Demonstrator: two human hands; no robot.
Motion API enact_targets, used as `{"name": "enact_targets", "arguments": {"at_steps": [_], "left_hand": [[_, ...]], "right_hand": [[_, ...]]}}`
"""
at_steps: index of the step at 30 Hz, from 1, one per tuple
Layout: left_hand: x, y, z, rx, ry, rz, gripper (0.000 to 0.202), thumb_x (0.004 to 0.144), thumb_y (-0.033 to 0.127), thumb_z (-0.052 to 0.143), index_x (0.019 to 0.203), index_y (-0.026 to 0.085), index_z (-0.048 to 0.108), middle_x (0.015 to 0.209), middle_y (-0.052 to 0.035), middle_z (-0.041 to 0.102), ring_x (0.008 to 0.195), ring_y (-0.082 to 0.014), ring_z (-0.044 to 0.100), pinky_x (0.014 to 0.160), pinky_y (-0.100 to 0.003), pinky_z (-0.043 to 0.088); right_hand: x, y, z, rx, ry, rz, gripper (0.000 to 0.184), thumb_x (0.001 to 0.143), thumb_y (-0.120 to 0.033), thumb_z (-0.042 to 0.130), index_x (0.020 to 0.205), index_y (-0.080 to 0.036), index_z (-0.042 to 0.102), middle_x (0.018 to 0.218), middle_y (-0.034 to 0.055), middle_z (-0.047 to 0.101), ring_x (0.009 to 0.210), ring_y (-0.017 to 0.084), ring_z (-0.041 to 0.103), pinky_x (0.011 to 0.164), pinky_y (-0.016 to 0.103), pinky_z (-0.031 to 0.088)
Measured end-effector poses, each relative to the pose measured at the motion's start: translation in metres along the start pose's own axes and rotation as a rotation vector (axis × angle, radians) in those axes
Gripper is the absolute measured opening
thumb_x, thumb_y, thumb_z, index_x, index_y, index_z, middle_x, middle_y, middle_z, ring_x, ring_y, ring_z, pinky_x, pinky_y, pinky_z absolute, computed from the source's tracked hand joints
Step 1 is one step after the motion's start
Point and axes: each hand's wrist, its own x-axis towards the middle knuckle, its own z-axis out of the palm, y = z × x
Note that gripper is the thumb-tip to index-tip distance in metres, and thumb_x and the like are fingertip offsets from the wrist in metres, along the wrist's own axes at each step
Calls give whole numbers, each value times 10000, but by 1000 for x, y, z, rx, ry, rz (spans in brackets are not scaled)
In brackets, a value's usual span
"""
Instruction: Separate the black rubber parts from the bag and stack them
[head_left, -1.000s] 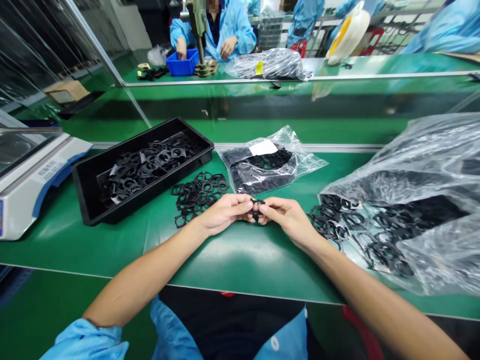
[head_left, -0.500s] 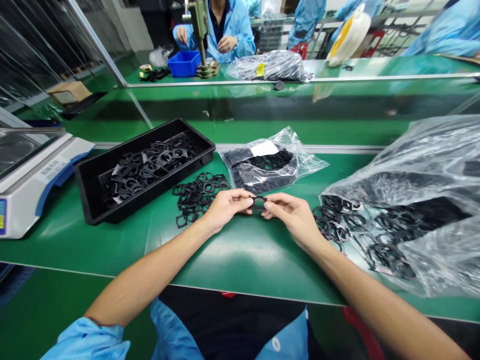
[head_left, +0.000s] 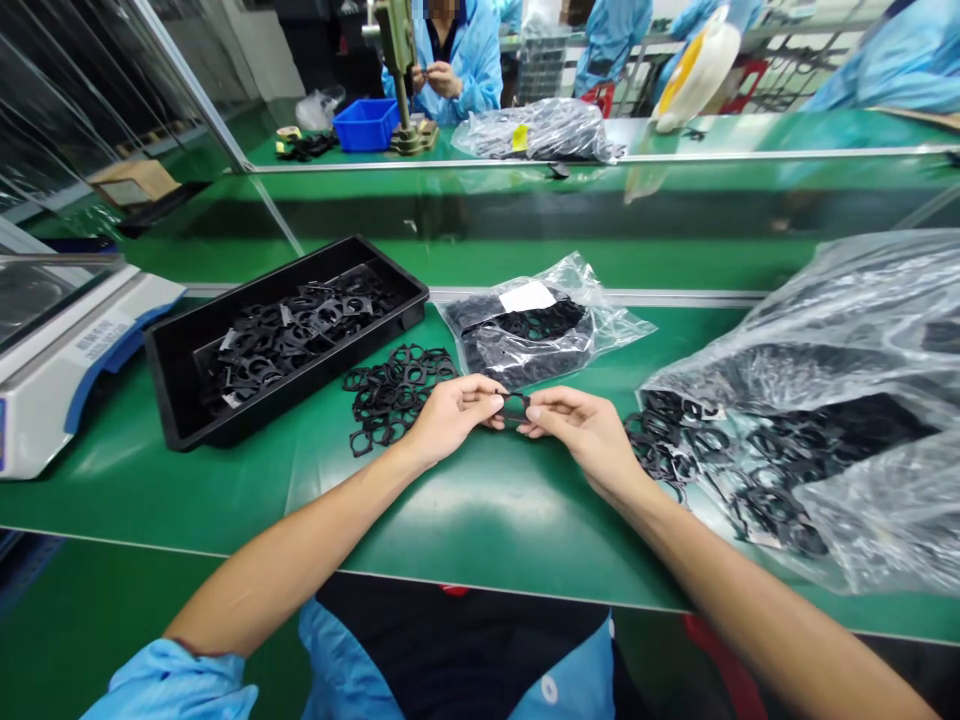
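My left hand (head_left: pixel 450 418) and my right hand (head_left: pixel 581 430) meet over the green table, both pinching one small black ring-shaped part (head_left: pixel 514 408) between thumb and fingers. Just left of my left hand lies a loose pile of the same black parts (head_left: pixel 394 388). To the right of my right hand, more black parts (head_left: pixel 675 450) spill out of a large clear plastic bag (head_left: pixel 847 400).
A black tray (head_left: pixel 180 345) holding several parts stands at the left, next to a white weighing scale (head_left: pixel 67 340). A smaller sealed bag of parts (head_left: pixel 536 330) lies behind my hands. Across a glass divider, people in blue coats work at another table with a blue bin (head_left: pixel 365 123).
The part has been turned between my fingertips and my hands have risen slightly. The person opposite has brought both hands together in front of the chest.
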Motion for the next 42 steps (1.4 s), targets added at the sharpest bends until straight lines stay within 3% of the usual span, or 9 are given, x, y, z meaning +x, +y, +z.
{"name": "enact_targets", "arguments": {"at_steps": [9, 14, 19, 26, 30, 33, 37, 42], "left_hand": [[-1, -4, 0, 36, 21, 92, 309, 700, 383, 834, 851, 139, 719, 741, -23, 725, 668, -138, 698, 704, -260, 576], [0, -7, -2, 70, -14, 123, 270, 673, 313, 850, 813, 143, 695, 846, -51, 763, 776, -158, 723, 763, -269, 575], [1, -9, -3, 65, -29, 114, 251, 689, 290, 834, 831, 147, 684, 856, -52, 761, 784, -156, 724, 776, -277, 572], [-1, -9, -2, 90, -24, 117, 206, 691, 261, 806, 813, 149, 684, 832, -42, 742, 757, -145, 703, 730, -253, 556], [-1, -10, -1, 139, -11, 121, 176, 715, 246, 776, 842, 152, 699, 775, -17, 703, 693, -111, 651, 673, -217, 523], [-1, -11, 1, 141, -20, 127, 210, 744, 275, 756, 909, 153, 709, 761, -17, 687, 678, -113, 642, 663, -225, 518], [2, -9, 3, 150, -47, 145, 150, 775, 240, 703, 894, 150, 693, 714, -21, 657, 636, -130, 633, 637, -253, 516], [4, -1, 4, 190, 14, 281, 112, 696, 89, 682, 744, 190, 693, 567, 25, 569, 518, -105, 487, 531, -250, 419]], "right_hand": [[0, -1, -3, -2, 13, -52, 350, 585, -437, 912, 759, -180, 750, 681, 21, 706, 606, 165, 674, 691, 337, 583], [-1, 0, -2, 29, -107, -128, 334, 600, -384, 919, 821, -185, 768, 839, 42, 742, 769, 180, 695, 842, 372, 582], [0, 2, -2, 8, -178, -165, 301, 642, -366, 898, 847, -188, 768, 843, 41, 722, 802, 177, 671, 864, 376, 574], [-2, 3, -2, -91, -169, -209, 304, 687, -415, 858, 868, -190, 763, 872, 51, 703, 812, 182, 657, 773, 334, 570], [0, 3, -3, -174, -41, -234, 302, 702, -459, 834, 797, -187, 746, 828, 50, 708, 768, 188, 667, 731, 325, 569], [3, 2, -5, -150, 48, -171, 339, 680, -472, 842, 815, -185, 721, 727, 22, 690, 636, 159, 645, 675, 312, 564], [6, -2, -5, -162, 34, -113, 347, 640, -452, 869, 789, -186, 703, 645, 0, 662, 548, 128, 605, 597, 263, 523], [10, -7, -1, -250, 3, -80, 384, 629, -483, 867, 807, -183, 706, 577, 4, 645, 518, 140, 584, 582, 278, 518]]}}
